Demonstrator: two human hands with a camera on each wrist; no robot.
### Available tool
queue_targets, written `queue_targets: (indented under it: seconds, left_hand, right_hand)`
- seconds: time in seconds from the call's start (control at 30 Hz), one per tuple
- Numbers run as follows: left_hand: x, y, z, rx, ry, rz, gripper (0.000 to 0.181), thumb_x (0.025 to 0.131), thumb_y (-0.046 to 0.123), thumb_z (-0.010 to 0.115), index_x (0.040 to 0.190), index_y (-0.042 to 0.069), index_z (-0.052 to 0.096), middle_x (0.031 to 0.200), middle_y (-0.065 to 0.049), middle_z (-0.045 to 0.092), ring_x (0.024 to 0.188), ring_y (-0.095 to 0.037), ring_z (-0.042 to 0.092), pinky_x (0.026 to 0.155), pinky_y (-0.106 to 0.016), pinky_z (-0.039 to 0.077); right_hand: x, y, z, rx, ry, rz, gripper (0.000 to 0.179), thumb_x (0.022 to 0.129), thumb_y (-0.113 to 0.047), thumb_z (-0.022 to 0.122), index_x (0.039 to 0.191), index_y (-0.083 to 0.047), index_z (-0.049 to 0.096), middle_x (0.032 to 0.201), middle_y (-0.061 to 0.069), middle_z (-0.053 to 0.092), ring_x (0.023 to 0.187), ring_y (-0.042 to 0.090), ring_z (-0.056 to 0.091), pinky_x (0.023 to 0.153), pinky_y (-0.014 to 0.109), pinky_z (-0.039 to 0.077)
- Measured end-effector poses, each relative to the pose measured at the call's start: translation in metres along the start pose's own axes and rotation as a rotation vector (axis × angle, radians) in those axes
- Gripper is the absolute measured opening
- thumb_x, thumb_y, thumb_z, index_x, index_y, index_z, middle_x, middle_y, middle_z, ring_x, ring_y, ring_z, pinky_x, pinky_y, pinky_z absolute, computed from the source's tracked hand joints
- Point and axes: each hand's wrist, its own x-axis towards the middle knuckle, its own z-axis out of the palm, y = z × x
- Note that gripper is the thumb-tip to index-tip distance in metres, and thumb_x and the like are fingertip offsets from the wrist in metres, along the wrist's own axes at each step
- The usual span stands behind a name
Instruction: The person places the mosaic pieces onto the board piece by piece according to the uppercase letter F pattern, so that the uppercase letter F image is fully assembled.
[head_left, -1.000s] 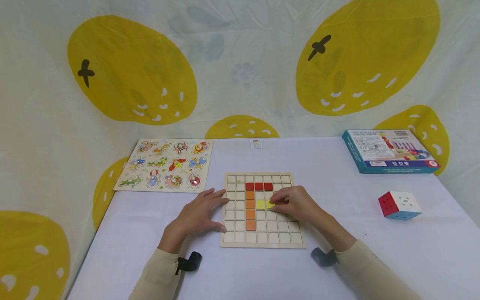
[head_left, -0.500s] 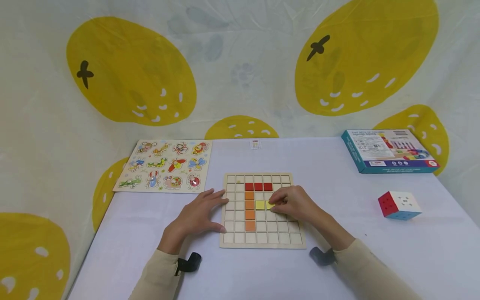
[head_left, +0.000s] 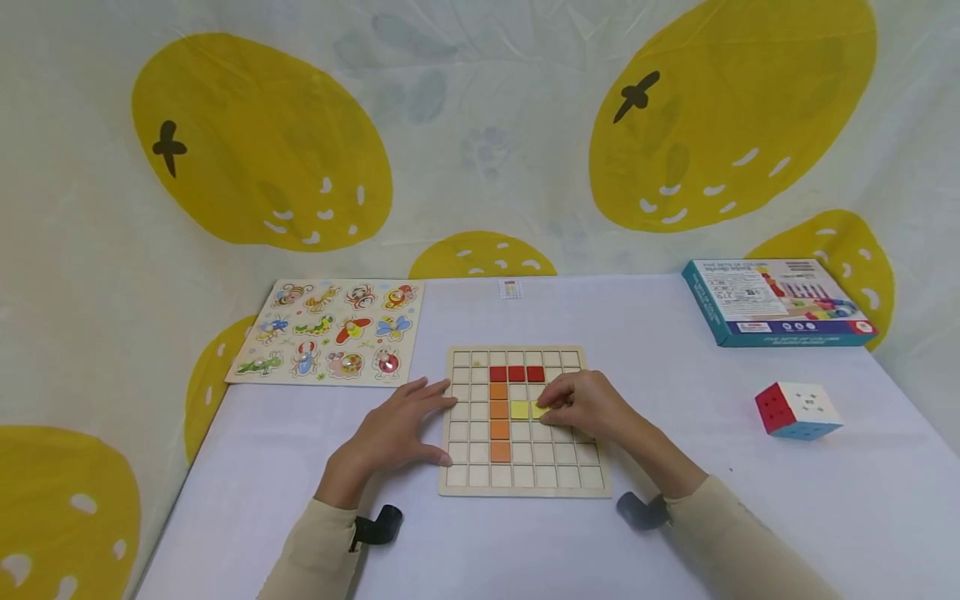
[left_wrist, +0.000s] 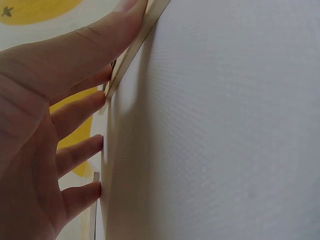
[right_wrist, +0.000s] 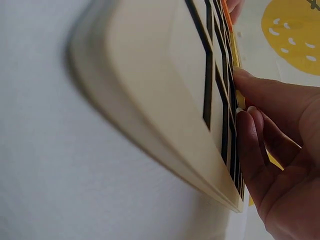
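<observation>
A wooden grid board [head_left: 525, 492] lies flat on the table in the head view. Three red tiles [head_left: 517, 374] sit in a row near its top, and several orange tiles [head_left: 499, 430] run down a column below. One yellow tile [head_left: 519, 410] lies right of that column. Beside it, my right hand [head_left: 596, 407] pinches a second yellow tile [right_wrist: 240, 99] at the board's surface; the fingers cover part of it. My left hand [head_left: 390, 427] is spread at the board's left edge, with thumb and fingertips touching the frame.
An insect puzzle board [head_left: 326, 333] lies at the back left. A flat teal box [head_left: 780, 304] is at the back right, with a puzzle cube [head_left: 798, 410] in front of it. A small printed card [head_left: 511, 289] lies at the table's far edge.
</observation>
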Motion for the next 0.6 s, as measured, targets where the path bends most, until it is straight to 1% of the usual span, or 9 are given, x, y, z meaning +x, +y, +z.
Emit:
queue_targets:
  seconds: [0.2, 0.6]
  left_hand:
    - [0.0003, 0.0006, -0.0002, 0.0, -0.003, -0.004, 0.087, 0.067, 0.049, 0.091, 0.144, 0.026, 0.059, 0.165, 0.005, 0.04, 0.158, -0.032, 0.028, 0.113, -0.065, 0.042]
    - [0.0012, 0.0017, -0.001, 0.002, -0.007, -0.002, 0.086, 0.067, 0.049, 0.091, 0.143, 0.026, 0.06, 0.165, 0.004, 0.04, 0.157, -0.032, 0.029, 0.113, -0.066, 0.042]
  right_hand:
    - [0.0004, -0.0003, -0.0001, -0.029, 0.006, 0.004, 0.014, 0.077, -0.01, 0.088, 0.087, -0.012, 0.08, 0.094, 0.002, 0.078, 0.08, 0.01, 0.064, 0.071, 0.017, 0.054]
    - [-0.002, -0.002, -0.0001, -0.006, 0.0, 0.01, 0.013, 0.078, -0.008, 0.086, 0.088, -0.01, 0.08, 0.094, 0.003, 0.077, 0.08, 0.009, 0.062, 0.071, 0.017, 0.053]
